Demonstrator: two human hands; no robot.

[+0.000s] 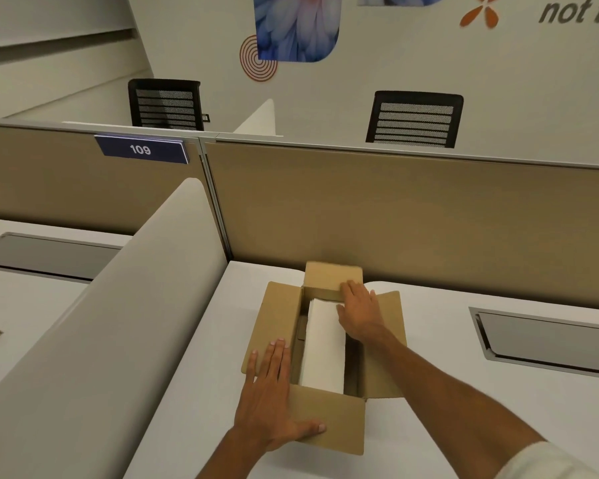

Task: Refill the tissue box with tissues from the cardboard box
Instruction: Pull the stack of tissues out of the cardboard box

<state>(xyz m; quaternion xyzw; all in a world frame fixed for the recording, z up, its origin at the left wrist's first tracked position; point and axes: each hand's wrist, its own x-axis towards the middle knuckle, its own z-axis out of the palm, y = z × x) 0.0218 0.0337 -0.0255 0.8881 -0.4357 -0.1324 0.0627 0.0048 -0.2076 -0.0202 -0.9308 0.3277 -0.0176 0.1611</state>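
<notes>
An open brown cardboard box sits on the white desk, its four flaps folded outward. Inside lies a white stack of tissues, running lengthwise. My left hand rests flat on the box's left flap and near corner, fingers spread, thumb over the near flap. My right hand reaches into the far end of the box, fingers on the far flap and thumb touching the top of the tissue stack. No tissue box is in view.
The white desk is bounded by a tan partition behind and a curved white divider on the left. A recessed grey cable tray lies at the right. Two black mesh chairs stand beyond the partition.
</notes>
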